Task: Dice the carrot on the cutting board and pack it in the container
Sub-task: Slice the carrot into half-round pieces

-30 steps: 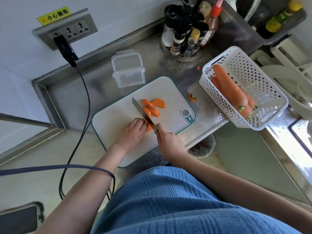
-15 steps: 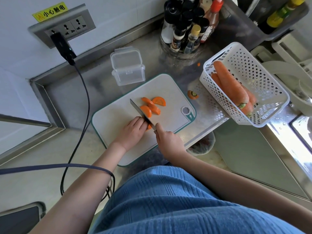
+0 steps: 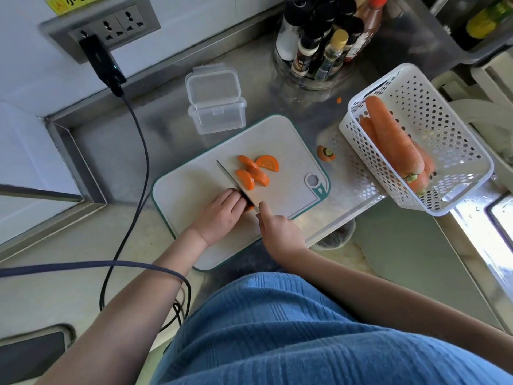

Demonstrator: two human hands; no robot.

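A white cutting board [image 3: 194, 190] with a teal rim lies on the steel counter. Three half-round carrot slices [image 3: 256, 170] lie on it just right of the knife blade [image 3: 233, 182]. My right hand [image 3: 277, 229] grips the knife handle, index finger along the spine. My left hand [image 3: 219, 212] presses down on a carrot piece [image 3: 249, 208], almost wholly hidden under my fingers beside the blade. A clear plastic container [image 3: 215, 102] with its lid on stands behind the board.
A white perforated basket [image 3: 444, 129] with whole carrots [image 3: 394, 137] sits at the right. A cut carrot top [image 3: 326, 153] lies between board and basket. Spice bottles [image 3: 324, 43] stand at the back. A black cable [image 3: 138, 151] hangs from the wall socket.
The knife has shifted slightly toward my left hand, and less of the held carrot piece shows. The cut slices lie where they were.
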